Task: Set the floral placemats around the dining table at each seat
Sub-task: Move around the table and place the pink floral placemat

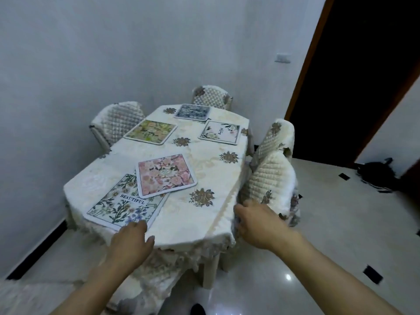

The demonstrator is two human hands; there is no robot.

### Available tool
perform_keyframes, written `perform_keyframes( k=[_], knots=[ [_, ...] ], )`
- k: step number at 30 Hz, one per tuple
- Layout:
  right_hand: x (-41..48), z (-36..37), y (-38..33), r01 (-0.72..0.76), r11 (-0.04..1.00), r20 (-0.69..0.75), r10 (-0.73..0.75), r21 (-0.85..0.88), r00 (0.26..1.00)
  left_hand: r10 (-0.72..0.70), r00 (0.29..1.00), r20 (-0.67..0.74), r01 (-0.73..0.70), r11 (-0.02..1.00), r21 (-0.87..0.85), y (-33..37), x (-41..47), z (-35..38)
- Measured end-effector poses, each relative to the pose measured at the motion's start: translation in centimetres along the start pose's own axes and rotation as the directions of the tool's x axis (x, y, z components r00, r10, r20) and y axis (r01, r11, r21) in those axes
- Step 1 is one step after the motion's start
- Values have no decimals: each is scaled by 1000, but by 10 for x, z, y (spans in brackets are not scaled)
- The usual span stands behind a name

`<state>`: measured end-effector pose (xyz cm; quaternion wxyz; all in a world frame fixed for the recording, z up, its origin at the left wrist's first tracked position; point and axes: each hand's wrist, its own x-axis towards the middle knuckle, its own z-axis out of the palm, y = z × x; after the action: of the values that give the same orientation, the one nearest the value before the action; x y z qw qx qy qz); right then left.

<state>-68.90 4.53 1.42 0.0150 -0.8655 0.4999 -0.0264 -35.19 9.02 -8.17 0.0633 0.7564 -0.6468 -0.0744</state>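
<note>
The dining table [213,178] wears a cream floral cloth. A white placemat reading BEAUTIFUL [120,204] lies at the near left corner, with a pink floral placemat [166,175] overlapping its far edge. Farther off lie a green-yellow placemat [150,132] on the left, a blue placemat [192,112] at the far end and a white rose placemat [220,132] on the right. My left hand [130,241] rests at the near edge of the BEAUTIFUL placemat, fingers apart. My right hand [258,223] touches the near right chair [270,180] beside the table edge; whether it grips is unclear.
Quilted cream-covered chairs stand at the far left [117,120], the far end [212,96] and the right [276,139]. A covered seat [145,283] sits below my left arm. White walls close in behind and left; a dark doorway [363,76] opens at right, above glossy tile floor [329,246].
</note>
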Motion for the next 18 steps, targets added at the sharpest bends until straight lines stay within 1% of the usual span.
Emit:
perform_keyframes(
  k=[3,5,8,10,12,14,15,16,17,18],
  knots=[
    [55,14,28,22,1000,35,-22,-3,999,-88,996,11,88,986,-143,9,59,23],
    [87,19,43,12,1000,76,-11,-10,997,-166,985,53,173,958,-227,20,94,34],
    [140,29,61,45,999,111,-43,-14,993,-288,948,138,319,871,-373,32,147,49],
    [171,35,66,88,996,116,-86,-17,990,-346,925,159,380,819,-430,36,176,57],
    [201,44,70,127,992,139,-126,1,982,-421,887,189,457,740,-494,39,201,66],
    [229,55,73,166,986,176,-165,10,970,-506,827,245,545,617,-567,43,223,75],
    [241,59,75,180,984,188,-179,14,966,-553,783,285,595,530,-604,45,232,77],
    [254,64,77,197,980,200,-197,21,960,-598,729,333,636,414,-651,45,242,83],
    [265,70,80,216,976,209,-217,27,954,-626,671,398,665,271,-695,46,251,87],
    [274,74,82,233,972,220,-235,34,947,-625,621,473,675,121,-727,46,259,94]
  ],
)
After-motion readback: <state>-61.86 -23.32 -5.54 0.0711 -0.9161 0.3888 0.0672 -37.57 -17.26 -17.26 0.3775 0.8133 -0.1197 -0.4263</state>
